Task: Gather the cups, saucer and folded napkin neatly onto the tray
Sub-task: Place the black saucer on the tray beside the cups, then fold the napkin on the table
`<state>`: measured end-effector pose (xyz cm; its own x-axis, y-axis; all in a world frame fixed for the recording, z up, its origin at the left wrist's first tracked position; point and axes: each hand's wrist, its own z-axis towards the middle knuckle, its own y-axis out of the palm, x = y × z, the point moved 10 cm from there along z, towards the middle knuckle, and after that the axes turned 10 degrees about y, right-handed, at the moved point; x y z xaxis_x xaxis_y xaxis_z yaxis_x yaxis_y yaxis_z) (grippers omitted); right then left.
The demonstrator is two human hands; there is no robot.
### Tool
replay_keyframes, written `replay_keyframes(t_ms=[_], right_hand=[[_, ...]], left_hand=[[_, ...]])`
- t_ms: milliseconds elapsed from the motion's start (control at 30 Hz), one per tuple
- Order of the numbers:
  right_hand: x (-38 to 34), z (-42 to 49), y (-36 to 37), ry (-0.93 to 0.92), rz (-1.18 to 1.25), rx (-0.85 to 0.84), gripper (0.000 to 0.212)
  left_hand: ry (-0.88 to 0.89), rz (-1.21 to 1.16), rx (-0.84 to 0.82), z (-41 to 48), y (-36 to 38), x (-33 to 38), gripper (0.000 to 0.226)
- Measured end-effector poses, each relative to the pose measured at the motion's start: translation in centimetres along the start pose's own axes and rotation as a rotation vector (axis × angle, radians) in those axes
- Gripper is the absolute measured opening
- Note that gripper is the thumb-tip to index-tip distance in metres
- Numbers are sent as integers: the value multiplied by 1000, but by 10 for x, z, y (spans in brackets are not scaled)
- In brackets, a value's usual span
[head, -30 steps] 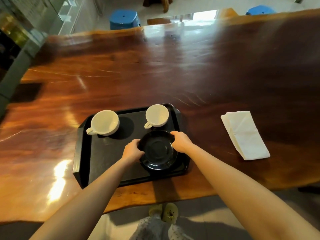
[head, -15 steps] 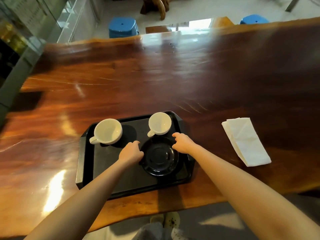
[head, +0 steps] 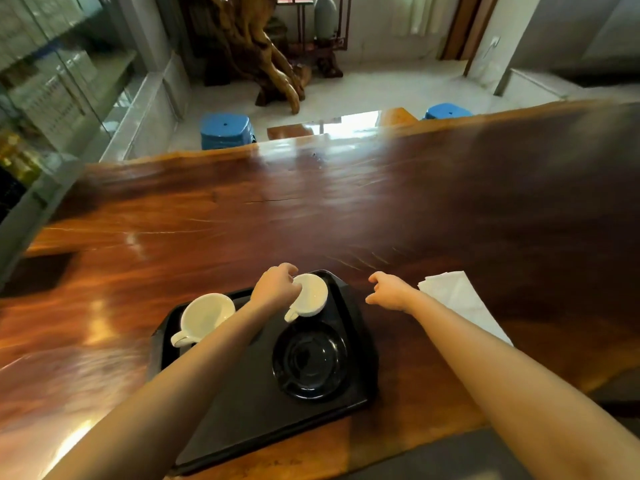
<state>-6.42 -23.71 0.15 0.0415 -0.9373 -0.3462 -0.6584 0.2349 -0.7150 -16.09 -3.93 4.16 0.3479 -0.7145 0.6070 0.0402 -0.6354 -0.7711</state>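
Now that both hands have left glossy black round saucer (head: 310,362) on black plastic tray (head: 242,420), I see left hand (head: 275,285) gripping small white ceramic cup (head: 309,299); right hand (head: 389,292) empty, loosely curled near folded white paper napkin (head: 460,303), still off tray.

two white cups (head: 207,314) (head: 311,299) stood upright at the black tray's (head: 242,410) far end; black saucer (head: 309,362) lay near its right rim; folded white napkin (head: 460,303) lay on the table, right of tray.
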Motion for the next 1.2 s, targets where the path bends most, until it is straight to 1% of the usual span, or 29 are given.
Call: replay_keyframes(t_ms=[200, 400, 567, 667, 767, 867, 967, 1100, 1200], right_hand=[[53, -1, -28, 51, 56, 73, 56], [131, 18, -65, 98, 111, 118, 46], [205, 53, -95, 148, 109, 138, 44], [242, 80, -107, 164, 74, 164, 44], [268, 101, -104, 165, 101, 139, 46], [276, 113, -96, 117, 162, 102, 42], [273, 117, -90, 44, 227, 131, 35], [277, 119, -84, -1, 358, 141, 23], [280, 116, -79, -30, 448, 126, 21]], left_hand=[[86, -147, -55, 18, 39, 59, 37], [63, -219, -146, 35, 108, 101, 35], [-73, -307, -188, 49, 179, 124, 33], [-174, -365, -186, 56, 223, 137, 34], [-296, -415, -168, 58, 266, 151, 32], [-384, -434, -116, 53, 297, 161, 31], [-444, -458, -68, 45, 316, 166, 36], [-525, -517, 17, 40, 325, 161, 40], [-571, -593, 76, 36, 327, 159, 30]])
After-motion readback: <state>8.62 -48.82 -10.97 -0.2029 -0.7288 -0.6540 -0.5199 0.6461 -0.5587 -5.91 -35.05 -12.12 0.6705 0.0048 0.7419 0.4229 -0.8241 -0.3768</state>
